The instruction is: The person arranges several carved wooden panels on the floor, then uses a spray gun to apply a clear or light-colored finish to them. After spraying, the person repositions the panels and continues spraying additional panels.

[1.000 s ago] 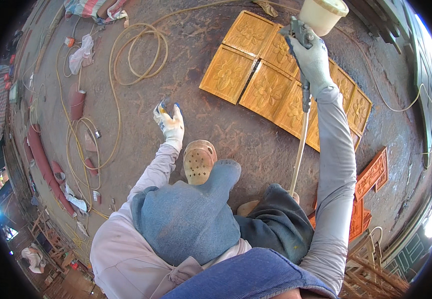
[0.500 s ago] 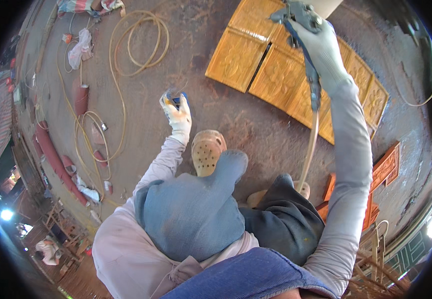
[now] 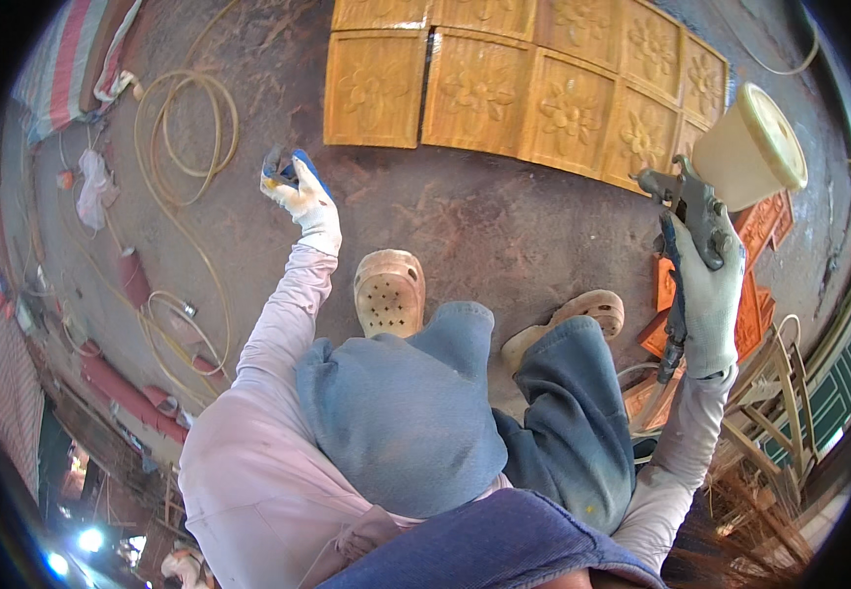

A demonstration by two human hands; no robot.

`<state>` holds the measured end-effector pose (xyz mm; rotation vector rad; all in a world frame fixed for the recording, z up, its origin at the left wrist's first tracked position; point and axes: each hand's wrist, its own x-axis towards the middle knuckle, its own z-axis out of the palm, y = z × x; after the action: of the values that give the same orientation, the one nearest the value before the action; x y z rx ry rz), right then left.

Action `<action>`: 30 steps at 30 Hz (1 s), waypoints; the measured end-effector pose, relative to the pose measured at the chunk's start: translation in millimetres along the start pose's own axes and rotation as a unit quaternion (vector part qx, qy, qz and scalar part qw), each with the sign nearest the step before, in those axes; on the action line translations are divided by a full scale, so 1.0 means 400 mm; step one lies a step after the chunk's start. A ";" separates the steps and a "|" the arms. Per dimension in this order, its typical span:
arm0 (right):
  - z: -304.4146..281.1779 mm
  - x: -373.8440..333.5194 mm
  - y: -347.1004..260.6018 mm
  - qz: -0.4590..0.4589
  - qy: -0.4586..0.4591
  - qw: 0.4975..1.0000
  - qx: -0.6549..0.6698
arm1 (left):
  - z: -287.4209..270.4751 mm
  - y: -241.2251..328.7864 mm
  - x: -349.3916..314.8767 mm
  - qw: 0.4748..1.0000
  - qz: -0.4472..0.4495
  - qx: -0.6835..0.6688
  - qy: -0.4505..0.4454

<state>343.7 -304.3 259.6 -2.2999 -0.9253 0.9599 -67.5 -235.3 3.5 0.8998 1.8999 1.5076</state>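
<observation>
My right hand [image 3: 708, 294], in a pale glove, grips a spray gun [image 3: 690, 201] with a cream cup [image 3: 751, 147] on top; a hose hangs down from its handle. The gun sits at the right, beside the right end of a row of yellow carved floral panels [image 3: 504, 83] lying on the ground. My left hand [image 3: 300, 194], also gloved, is raised at the left and closed on a small blue object [image 3: 293, 165]. Below are my blue-jeaned legs [image 3: 415, 412] and beige clogs [image 3: 389, 292].
Coiled yellow hose [image 3: 185, 137] lies on the dirt ground at left, near a striped cloth [image 3: 72, 59] and rags. Orange carved panels [image 3: 754, 255] lean at right beside a wooden frame [image 3: 779, 393]. Red pipes [image 3: 121, 388] run along the lower left.
My right hand with the spray gun has swung from over the yellow panels down to the right. The view has shifted, bringing the panels closer. My left hand stays raised with the blue object.
</observation>
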 end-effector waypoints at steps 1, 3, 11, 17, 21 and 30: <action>-0.017 -0.009 0.013 -0.009 0.012 1.000 0.007 | 0.023 -0.002 -0.003 1.000 -0.001 0.008 0.001; -0.027 -0.049 -0.002 -0.017 0.014 0.997 0.068 | 0.052 -0.003 -0.016 1.000 -0.022 0.019 -0.002; -0.081 -0.115 0.063 0.051 0.116 0.992 -0.022 | 0.060 -0.056 0.006 0.994 0.018 0.057 -0.096; -0.120 -0.145 0.190 -0.003 0.174 0.984 0.038 | 0.061 -0.062 0.001 0.979 0.012 0.069 -0.193; -0.086 -0.185 0.164 0.080 0.025 0.978 0.190 | 0.035 -0.168 0.077 0.975 0.015 0.034 -0.220; -0.218 -0.096 0.356 -0.037 0.237 0.940 0.242 | 0.058 -0.027 0.108 0.938 -0.141 0.154 -0.276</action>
<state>446.0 -440.5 240.9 -1.9223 -0.4968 0.4866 -78.9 -189.2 -12.7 1.0032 1.7582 0.6970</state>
